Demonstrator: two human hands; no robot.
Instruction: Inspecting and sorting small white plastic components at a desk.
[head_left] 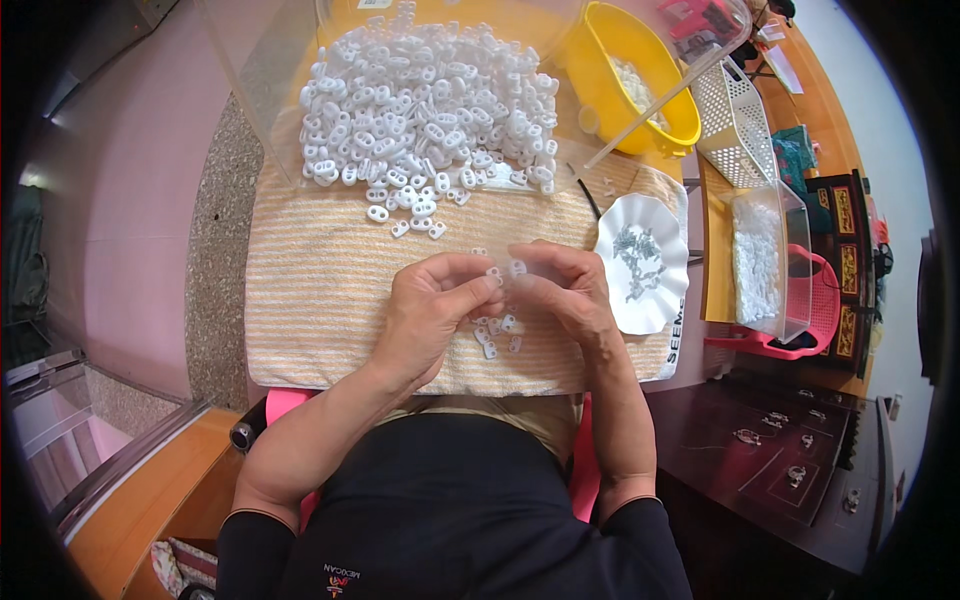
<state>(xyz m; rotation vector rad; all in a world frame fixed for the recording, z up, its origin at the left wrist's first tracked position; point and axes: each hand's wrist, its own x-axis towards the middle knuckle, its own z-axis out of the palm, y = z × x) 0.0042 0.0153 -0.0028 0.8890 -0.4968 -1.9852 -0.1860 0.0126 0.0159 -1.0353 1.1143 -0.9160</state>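
My left hand (425,305) is closed, thumb and forefinger pinching a small white plastic piece (493,272) with holes. Close beside it, my right hand (568,292) pinches another small white plastic piece (517,268); motion blurs its thumb. Both hands meet above a striped beige towel (320,300). Several loose white pieces (489,350) lie on the towel below and between the fingers. Beyond the hands, a large heap of white two-hole plastic pieces (430,110) spills from a clear box onto the towel. Right of my right hand, a white scalloped plate (655,318) holds tiny grey bits (638,260).
A thin black stick-like thing (588,197) lies by the plate. At the far right stand a yellow basin (585,75) with pale pieces, a white perforated basket (735,125), a clear box (797,270) of white pieces and a pink basket (828,295). Dark furniture (715,480) stands near right.
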